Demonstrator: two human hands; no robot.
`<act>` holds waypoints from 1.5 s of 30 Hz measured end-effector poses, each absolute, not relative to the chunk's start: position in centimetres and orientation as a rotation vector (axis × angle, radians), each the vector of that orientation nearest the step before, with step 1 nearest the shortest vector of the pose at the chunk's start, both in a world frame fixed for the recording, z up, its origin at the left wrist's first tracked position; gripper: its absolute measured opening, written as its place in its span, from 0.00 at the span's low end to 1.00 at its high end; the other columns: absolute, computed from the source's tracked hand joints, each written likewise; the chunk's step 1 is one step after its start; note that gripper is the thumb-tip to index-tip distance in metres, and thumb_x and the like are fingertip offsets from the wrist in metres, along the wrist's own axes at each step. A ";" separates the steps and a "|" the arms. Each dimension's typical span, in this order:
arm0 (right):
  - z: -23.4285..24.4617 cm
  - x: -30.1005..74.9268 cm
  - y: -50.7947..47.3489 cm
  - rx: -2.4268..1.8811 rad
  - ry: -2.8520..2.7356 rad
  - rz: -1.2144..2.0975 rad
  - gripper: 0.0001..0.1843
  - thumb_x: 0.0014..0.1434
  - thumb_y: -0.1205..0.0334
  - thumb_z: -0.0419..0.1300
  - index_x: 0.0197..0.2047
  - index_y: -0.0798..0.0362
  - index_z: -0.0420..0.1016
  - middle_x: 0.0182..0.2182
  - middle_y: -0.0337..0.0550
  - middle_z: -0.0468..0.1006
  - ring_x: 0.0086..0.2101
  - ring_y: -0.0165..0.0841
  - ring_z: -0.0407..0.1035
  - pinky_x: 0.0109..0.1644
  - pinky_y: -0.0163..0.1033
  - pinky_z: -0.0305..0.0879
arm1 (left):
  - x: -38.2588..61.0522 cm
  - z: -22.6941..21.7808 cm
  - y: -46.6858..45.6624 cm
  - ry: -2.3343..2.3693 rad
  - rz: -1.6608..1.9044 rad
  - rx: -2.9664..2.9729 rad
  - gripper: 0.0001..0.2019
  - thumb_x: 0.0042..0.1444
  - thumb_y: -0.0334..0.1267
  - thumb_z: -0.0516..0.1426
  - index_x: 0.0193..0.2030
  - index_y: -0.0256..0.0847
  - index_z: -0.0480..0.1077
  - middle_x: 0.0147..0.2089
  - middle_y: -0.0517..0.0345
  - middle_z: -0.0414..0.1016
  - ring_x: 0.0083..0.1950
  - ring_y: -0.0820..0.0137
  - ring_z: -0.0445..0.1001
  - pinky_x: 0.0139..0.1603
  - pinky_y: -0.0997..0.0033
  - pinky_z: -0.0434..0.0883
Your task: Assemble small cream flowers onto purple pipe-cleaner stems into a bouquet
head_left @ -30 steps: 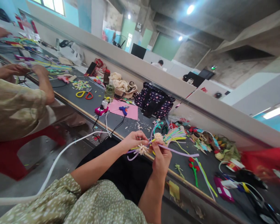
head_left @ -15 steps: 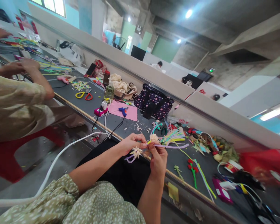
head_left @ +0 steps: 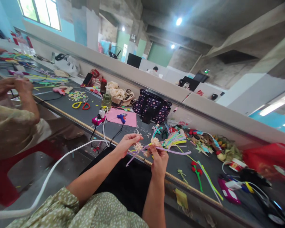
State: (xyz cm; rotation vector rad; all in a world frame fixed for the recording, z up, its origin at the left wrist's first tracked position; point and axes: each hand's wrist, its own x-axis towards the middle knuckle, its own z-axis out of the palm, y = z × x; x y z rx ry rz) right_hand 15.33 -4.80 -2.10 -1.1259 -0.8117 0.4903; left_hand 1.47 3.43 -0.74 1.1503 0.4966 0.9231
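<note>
Cream fluffy flowers on lilac pipe-cleaner stems [head_left: 183, 152] are pinched between the thumb and fingers of my right hand [head_left: 159, 162], above the table's front edge. One cream flower [head_left: 155, 142] sits right at those fingertips. Another cream flower [head_left: 138, 147] hangs to the left, just below my left hand [head_left: 127, 145]. The left thumb and fingers are pressed together near the stems; whether anything thin is between them I cannot make out. Behind my right hand lies a bundle of pastel pipe cleaners [head_left: 175, 139].
A blue glue gun [head_left: 121, 118] rests on pink paper [head_left: 131, 120]. A white cable [head_left: 61, 161] crosses at the left. Scissors [head_left: 81, 104], a dotted bag [head_left: 154, 106], red pipe-cleaner flowers [head_left: 196, 169] and a magenta power strip [head_left: 228, 192] are on the table. A co-worker's hands [head_left: 23, 85] are at far left.
My left hand has come off the stem by the right fingertips and moved slightly left and up. A lilac stem end now points down-left where it looped before. The view has shifted slightly.
</note>
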 end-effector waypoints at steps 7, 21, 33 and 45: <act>-1.4 14.6 -4.6 -1.076 -0.751 0.509 0.15 0.48 0.54 0.67 0.32 0.56 0.71 0.20 0.36 0.72 0.20 0.27 0.66 0.23 0.31 0.61 | 0.2 1.5 0.2 0.759 1.542 2.206 0.06 0.55 0.38 0.57 0.34 0.44 0.76 0.39 0.53 0.69 0.45 0.64 0.64 0.51 0.61 0.60; -0.8 12.9 -5.3 -0.958 -0.810 0.553 0.12 0.48 0.57 0.67 0.25 0.55 0.71 0.25 0.36 0.69 0.22 0.24 0.60 0.25 0.32 0.58 | 1.2 1.5 -0.7 0.940 1.520 2.517 0.08 0.57 0.39 0.56 0.33 0.44 0.76 0.35 0.52 0.68 0.42 0.63 0.61 0.45 0.59 0.55; -1.3 13.5 -5.2 -1.015 -0.900 0.467 0.08 0.52 0.58 0.64 0.30 0.54 0.75 0.32 0.41 0.72 0.29 0.29 0.63 0.30 0.33 0.61 | 1.3 1.8 0.4 0.633 1.268 2.036 0.09 0.55 0.40 0.57 0.27 0.41 0.75 0.30 0.56 0.67 0.39 0.66 0.63 0.43 0.66 0.61; -1.1 13.6 -5.3 -0.881 -0.907 0.629 0.06 0.49 0.61 0.66 0.28 0.54 0.74 0.28 0.37 0.69 0.26 0.26 0.60 0.28 0.32 0.56 | 0.7 1.7 1.1 0.257 0.892 1.600 0.10 0.50 0.43 0.62 0.28 0.37 0.77 0.32 0.56 0.62 0.37 0.70 0.63 0.40 0.70 0.61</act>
